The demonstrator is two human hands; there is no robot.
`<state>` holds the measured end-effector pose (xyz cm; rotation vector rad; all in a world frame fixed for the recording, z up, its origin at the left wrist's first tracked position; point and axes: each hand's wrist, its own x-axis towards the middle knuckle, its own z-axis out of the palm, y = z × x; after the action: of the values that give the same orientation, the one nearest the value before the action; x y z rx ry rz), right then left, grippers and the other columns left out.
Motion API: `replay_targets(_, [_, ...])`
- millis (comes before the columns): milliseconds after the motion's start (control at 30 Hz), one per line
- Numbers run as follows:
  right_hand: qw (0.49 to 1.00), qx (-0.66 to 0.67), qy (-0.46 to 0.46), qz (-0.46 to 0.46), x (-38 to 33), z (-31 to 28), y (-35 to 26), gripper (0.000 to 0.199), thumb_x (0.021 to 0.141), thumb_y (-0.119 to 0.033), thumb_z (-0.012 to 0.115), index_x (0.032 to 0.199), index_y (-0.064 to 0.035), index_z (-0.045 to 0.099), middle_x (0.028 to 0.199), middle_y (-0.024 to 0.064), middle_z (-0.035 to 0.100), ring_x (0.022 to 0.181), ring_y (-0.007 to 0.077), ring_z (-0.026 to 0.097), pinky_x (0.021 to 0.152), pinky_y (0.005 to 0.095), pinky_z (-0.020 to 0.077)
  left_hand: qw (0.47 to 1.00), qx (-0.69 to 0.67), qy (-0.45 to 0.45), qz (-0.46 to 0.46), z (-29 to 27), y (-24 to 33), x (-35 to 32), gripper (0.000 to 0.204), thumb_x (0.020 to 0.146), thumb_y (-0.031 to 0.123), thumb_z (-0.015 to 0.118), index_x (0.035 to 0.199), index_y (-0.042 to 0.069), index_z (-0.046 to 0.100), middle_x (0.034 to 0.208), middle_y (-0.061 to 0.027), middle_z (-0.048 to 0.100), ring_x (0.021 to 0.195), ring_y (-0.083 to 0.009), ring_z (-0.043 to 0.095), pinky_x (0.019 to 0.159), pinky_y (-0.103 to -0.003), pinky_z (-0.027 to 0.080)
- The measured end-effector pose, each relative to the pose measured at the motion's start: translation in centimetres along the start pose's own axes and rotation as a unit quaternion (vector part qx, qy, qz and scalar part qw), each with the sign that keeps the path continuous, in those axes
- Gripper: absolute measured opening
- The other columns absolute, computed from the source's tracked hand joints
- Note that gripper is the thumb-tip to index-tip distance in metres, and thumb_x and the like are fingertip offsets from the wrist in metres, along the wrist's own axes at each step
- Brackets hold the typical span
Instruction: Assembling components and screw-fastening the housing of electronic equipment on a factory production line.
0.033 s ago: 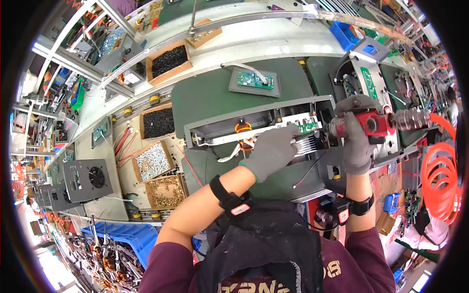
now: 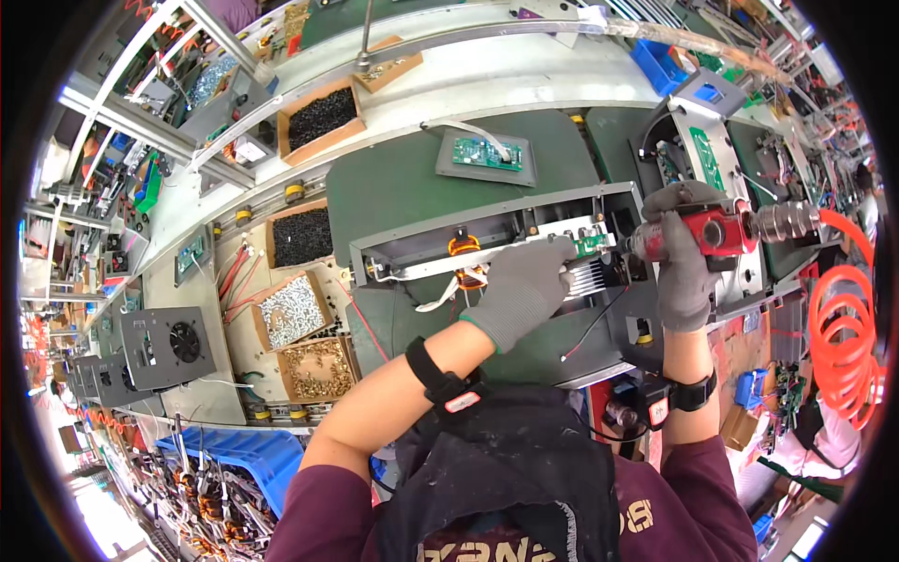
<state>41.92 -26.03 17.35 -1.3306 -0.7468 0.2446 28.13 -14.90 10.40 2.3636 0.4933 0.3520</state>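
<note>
My left hand (image 2: 526,286), in a grey glove, presses down on a ribbed heat sink and circuit board inside an open grey metal chassis (image 2: 421,232) lying on a green mat. A copper coil (image 2: 464,248) sits in the chassis just left of that hand. My right hand (image 2: 684,267), also gloved, grips a red pneumatic screwdriver (image 2: 716,229) held sideways, its tip pointing left at the chassis's right end. An orange coiled air hose (image 2: 843,328) runs from the tool.
A small green circuit board (image 2: 485,155) on a grey tray lies beyond the chassis. Cardboard boxes of black screws (image 2: 300,236), silver screws (image 2: 292,311) and brass parts (image 2: 316,367) stand to the left. Grey fan units (image 2: 169,345) line the conveyor's left. Another chassis (image 2: 707,140) lies at right.
</note>
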Motion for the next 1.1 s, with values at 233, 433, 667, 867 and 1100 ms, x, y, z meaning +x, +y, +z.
replay_targets(233, [0.997,0.043,0.053,0.031,0.7,-0.9,2.6,0.027,0.081,0.000,0.060,0.107,-0.0033,0.054,0.092,0.0071,0.060,0.082,0.0153,0.060,0.072,0.0302,0.0510,0.993,0.111,0.010,0.031,1.9,-0.3,1.6,0.018,0.072,0.022,0.068,0.088,0.013,0.064,0.086,-0.0050,0.055,0.085,-0.0227,0.056,0.077,-0.040,0.041])
replay_targets(433, [0.994,0.044,0.083,0.056,0.6,-0.6,2.9,0.027,0.081,0.003,0.059,0.107,-0.0021,0.053,0.091,0.0087,0.060,0.072,0.0131,0.059,0.056,0.0269,0.0494,0.995,0.098,0.015,0.016,3.0,-0.4,1.4,0.018,0.072,0.019,0.067,0.089,0.012,0.064,0.084,-0.0053,0.057,0.085,-0.0238,0.057,0.075,-0.040,0.043])
replay_targets(667, [0.992,0.044,0.114,0.028,-0.3,0.6,2.3,0.024,0.080,0.006,0.058,0.103,-0.0021,0.052,0.086,0.0077,0.059,0.058,0.0099,0.053,0.050,0.0242,0.0444,0.999,-0.002,0.048,-0.010,3.4,-0.4,0.3,0.018,0.073,0.016,0.065,0.090,0.010,0.064,0.082,-0.0065,0.058,0.082,-0.0257,0.058,0.073,-0.039,0.045])
replay_targets(867, [0.996,0.023,0.083,0.027,0.4,0.8,2.7,0.026,0.077,0.007,0.062,0.099,-0.0046,0.055,0.080,0.0035,0.059,0.057,0.0085,0.053,0.049,0.0227,0.0433,0.968,0.210,-0.039,0.135,2.7,-0.8,-0.7,0.036,0.073,0.014,0.062,0.109,0.010,0.059,0.091,-0.0061,0.055,0.087,-0.0227,0.055,0.080,-0.037,0.042])
replay_targets(1100, [0.998,0.032,0.008,0.052,0.4,0.2,4.9,0.027,0.074,0.011,0.064,0.094,-0.0048,0.057,0.077,0.0016,0.059,0.061,0.0086,0.056,0.052,0.0227,0.0456,0.934,0.308,-0.075,0.168,3.8,-0.5,-1.6,0.040,0.077,0.015,0.055,0.115,0.004,0.056,0.093,-0.0039,0.053,0.089,-0.0191,0.052,0.081,-0.034,0.040])
